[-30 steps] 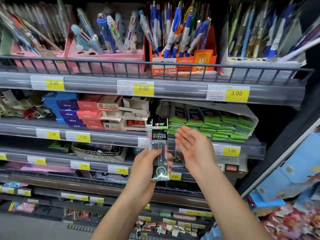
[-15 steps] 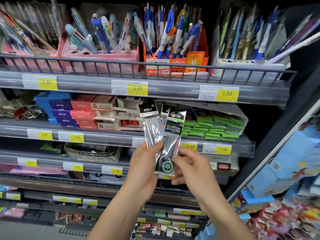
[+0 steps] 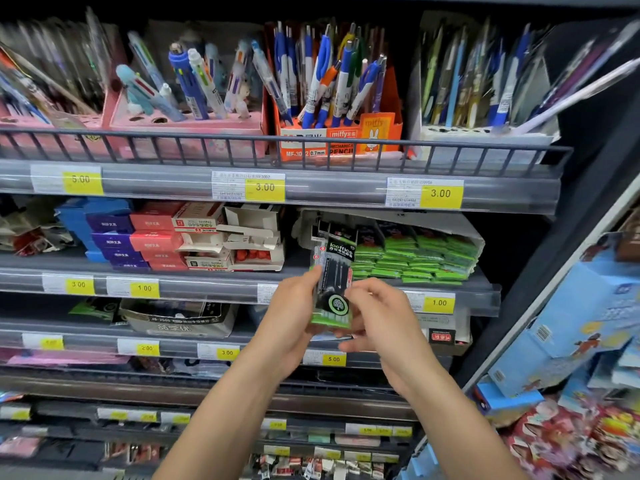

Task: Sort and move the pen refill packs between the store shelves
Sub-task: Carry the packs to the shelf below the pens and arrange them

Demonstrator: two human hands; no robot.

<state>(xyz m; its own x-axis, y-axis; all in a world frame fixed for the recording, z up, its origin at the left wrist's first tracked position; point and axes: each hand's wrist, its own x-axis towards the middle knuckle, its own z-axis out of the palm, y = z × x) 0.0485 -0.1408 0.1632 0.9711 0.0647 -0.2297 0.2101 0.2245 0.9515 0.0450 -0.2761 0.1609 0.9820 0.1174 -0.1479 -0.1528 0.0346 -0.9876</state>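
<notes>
Refill packs (image 3: 332, 282), flat glossy plastic sleeves with black-and-green card, stand upright between my hands: my left hand (image 3: 294, 317) grips their left edge, my right hand (image 3: 381, 317) pinches the lower right.

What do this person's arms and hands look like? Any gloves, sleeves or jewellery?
Both forearms are bare as far as the view reaches: no sleeves show. The left hand and right hand wear no gloves, and no rings, watch or bracelets are visible.
</notes>
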